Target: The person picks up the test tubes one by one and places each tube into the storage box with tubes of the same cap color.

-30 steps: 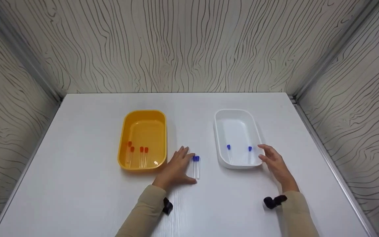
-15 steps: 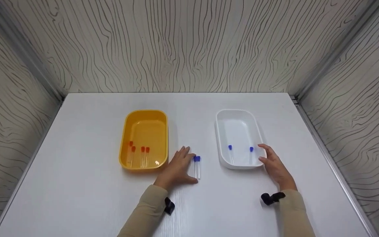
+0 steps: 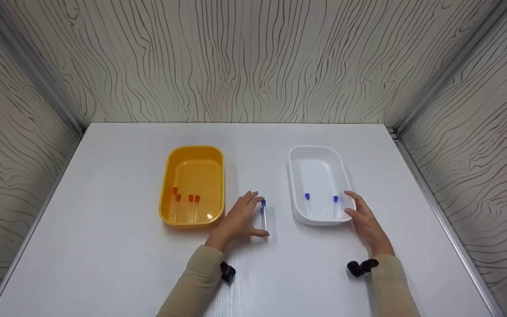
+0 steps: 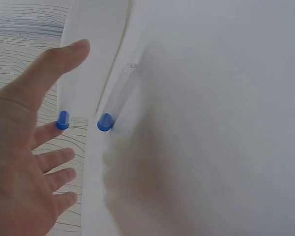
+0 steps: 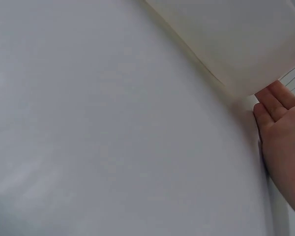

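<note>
My left hand [image 3: 239,220] pinches a blue-capped test tube [image 3: 264,216] lengthwise, thumb at the clear end and index finger at the cap. In the left wrist view this tube's blue cap [image 4: 63,118] is against the index fingertip. A second blue-capped test tube [image 4: 120,93] lies on the table below; in the head view it is mostly hidden. At the near right corner of the white basin [image 3: 297,185], my right hand [image 3: 369,224] holds the rim, with thumb and index fingertips over it. Two blue-capped tubes [image 3: 307,200] lie inside that basin.
A yellow basin [image 3: 196,154] stands to the left with several red-capped tubes [image 3: 191,207] in its near half. Both basins rest on a white table [image 3: 104,264]. Wood-patterned panels [image 3: 236,61] enclose its back and sides.
The left hand has lifted one of the two blue-capped test tubes off the table, leaving the other lying. The right hand has moved slightly left onto the white basin's rim.
</note>
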A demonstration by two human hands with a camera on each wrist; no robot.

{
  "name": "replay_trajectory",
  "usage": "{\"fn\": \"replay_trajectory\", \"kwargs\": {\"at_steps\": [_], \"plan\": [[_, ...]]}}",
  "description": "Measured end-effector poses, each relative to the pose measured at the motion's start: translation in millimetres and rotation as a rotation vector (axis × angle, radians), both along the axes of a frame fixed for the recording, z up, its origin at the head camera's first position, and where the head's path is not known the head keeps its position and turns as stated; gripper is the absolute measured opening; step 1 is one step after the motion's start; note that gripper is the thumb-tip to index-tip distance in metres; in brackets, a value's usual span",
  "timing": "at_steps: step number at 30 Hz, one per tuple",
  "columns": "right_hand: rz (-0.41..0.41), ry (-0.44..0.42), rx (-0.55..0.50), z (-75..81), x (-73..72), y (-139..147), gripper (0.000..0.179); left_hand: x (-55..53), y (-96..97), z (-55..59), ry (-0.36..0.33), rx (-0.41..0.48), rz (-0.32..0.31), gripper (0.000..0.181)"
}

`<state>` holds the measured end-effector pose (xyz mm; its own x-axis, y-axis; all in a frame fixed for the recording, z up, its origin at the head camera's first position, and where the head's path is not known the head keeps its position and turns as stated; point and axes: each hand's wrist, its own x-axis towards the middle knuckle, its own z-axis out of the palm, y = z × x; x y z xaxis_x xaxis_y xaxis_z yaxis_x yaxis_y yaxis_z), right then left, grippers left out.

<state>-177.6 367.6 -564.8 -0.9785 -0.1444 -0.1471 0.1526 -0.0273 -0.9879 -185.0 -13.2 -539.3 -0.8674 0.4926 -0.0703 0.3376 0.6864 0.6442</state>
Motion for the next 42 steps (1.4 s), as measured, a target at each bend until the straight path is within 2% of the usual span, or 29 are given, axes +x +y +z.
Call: {"fn": "replay_trajectory", "kwargs": {"at_steps": [8,17,24,42], "plan": [[-0.003,-0.016,0.001,2.0,0.8,-2.7,0.06,-1.3,4.1,11.9,-0.023,-0.003,0.024,0.092],[-0.002,-0.021,0.02,2.8,0.3,-1.4,0.059,-5.3,14.7,28.1,0.0,0.046,0.038,0.093],[-0.018,-0.01,-0.01,2.4,0.4,-2.4,0.059,-7.7,28.0,37.3,0.131,0.029,-0.003,0.093],[0.014,-0.023,0.005,3.0,-0.7,1.5,0.062,-14.0,72.1,49.7,0.273,0.022,-0.085,0.095]]}}
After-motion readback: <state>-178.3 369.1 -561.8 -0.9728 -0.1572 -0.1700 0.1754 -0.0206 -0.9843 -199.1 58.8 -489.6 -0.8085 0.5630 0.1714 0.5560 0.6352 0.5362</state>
